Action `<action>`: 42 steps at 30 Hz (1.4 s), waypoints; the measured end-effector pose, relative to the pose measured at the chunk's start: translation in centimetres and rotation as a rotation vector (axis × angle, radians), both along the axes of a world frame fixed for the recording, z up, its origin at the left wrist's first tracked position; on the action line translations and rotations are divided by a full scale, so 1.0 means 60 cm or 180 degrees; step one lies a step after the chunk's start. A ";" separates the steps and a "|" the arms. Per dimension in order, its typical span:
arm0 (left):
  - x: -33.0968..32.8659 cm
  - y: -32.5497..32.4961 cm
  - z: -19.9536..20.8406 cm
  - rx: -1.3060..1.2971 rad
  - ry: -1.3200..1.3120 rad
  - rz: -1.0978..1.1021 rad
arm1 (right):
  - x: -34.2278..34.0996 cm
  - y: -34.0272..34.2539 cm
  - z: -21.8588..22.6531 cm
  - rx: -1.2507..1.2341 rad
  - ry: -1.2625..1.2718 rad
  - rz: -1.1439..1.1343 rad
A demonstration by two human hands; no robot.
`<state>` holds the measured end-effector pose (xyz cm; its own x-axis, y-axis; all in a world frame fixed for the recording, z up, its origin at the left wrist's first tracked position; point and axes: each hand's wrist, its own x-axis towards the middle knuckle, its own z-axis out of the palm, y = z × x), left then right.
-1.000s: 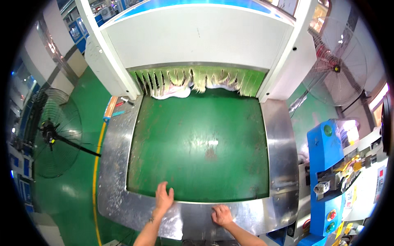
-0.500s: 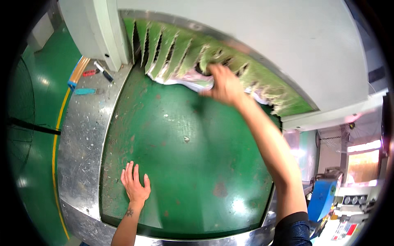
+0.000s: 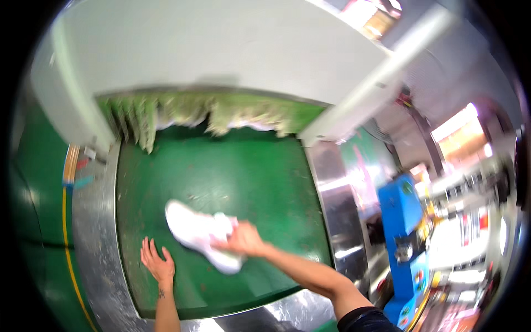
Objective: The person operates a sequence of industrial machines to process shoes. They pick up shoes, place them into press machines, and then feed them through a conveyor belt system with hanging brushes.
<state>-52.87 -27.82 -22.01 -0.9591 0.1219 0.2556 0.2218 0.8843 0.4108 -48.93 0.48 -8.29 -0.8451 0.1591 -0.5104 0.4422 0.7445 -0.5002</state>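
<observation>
A white and pale pink sneaker (image 3: pixel 193 227) is over the near middle of the green belt surface (image 3: pixel 254 177), its outline slightly blurred. My right hand (image 3: pixel 243 239) is closed on the sneaker at its heel and ankle opening; some fingertips are hidden against the shoe. To the left of the sneaker, my left hand (image 3: pixel 158 264) lies flat on the green surface with fingers spread, holding nothing. At the far side hangs a frayed green strip curtain (image 3: pixel 188 108). White edges of other shoes (image 3: pixel 263 126) show beneath its strips.
A grey machine housing (image 3: pixel 215 55) rises behind the curtain. Metal rims (image 3: pixel 94 232) border the belt surface. On the left rim's far end lie a teal-handled tool (image 3: pixel 83 182) and a red item (image 3: pixel 82 164). A blue machine (image 3: pixel 401 210) stands at the right.
My right hand has drawn the sneaker from the curtain to the near side. My left hand stays spread on the surface. The view has turned toward the right.
</observation>
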 end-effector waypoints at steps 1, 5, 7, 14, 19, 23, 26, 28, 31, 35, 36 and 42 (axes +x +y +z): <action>-0.002 0.003 0.013 0.0062 -0.0062 0.0013 | 0.112 -0.013 -0.005 0.0140 -0.0044 -0.0054; 0.032 0.014 0.061 0.2494 -0.1495 -0.0009 | 0.528 -0.037 0.092 -0.0822 -0.1007 -0.1725; 0.132 0.076 0.170 0.2797 -0.2223 -0.0770 | 0.690 -0.057 0.117 -0.0488 -0.0295 -0.2606; 0.486 0.265 0.361 0.4971 -0.4357 -0.2525 | 0.756 -0.040 0.319 -0.1041 0.1641 -0.3404; 0.480 0.304 0.395 0.3028 -0.5090 -0.2924 | 0.824 -0.088 0.353 -0.0888 0.3258 -0.2356; 0.671 0.356 0.483 0.2655 -0.4867 -0.2990 | 0.969 -0.065 0.359 -0.1803 0.3393 -0.2810; 0.780 0.399 0.450 0.2378 -0.5228 -0.3555 | 1.117 -0.055 0.359 -0.1359 0.3095 -0.3201; 0.952 0.432 0.534 0.2567 -0.5187 -0.3999 | 1.234 -0.052 0.379 -0.1448 0.2888 -0.3850; 1.080 0.463 0.547 0.2728 -0.5491 -0.4503 | 1.395 -0.038 0.392 -0.0411 0.3151 -0.4550; 1.147 0.476 0.553 0.1021 -0.3657 -0.5011 | 1.573 0.096 0.464 -0.1454 0.3447 -0.6186; 1.157 0.470 0.557 0.0877 -0.3586 -0.4838 | 1.610 0.154 0.468 -0.1661 0.3518 -0.6201; 1.188 0.472 0.546 0.0195 -0.2601 -0.4945 | 1.811 0.510 0.356 -0.2359 0.3150 -0.6101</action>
